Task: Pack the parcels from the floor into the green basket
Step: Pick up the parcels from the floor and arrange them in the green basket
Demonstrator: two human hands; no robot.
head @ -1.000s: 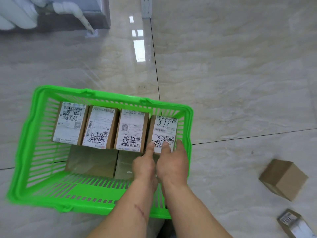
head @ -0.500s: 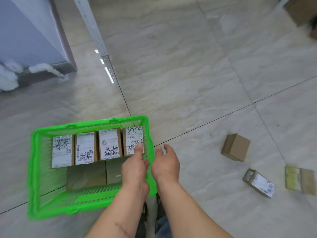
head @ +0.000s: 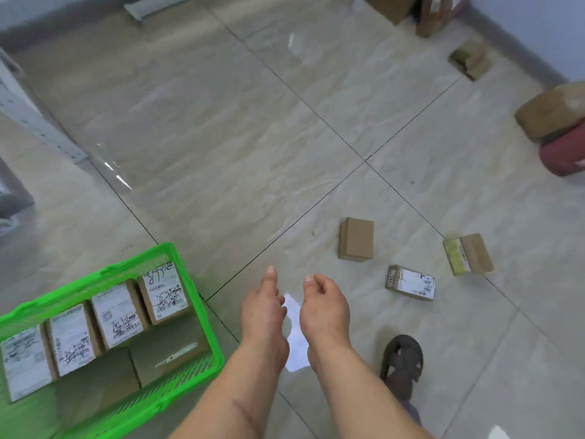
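Three parcels [head: 410, 282] lie right of both seemingly empty, loosely curled hands [head: 297, 312], basket [head: 202, 315] left.

Glossy beige marble-look floor tiles [head: 221, 122], dark grout lines; pale wall [head: 538, 20] far right

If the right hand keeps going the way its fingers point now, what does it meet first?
The right hand is empty, with its fingers pointing up the picture over bare floor. Nothing lies straight ahead; the plain box sits off to its right, though depth is hard to judge.
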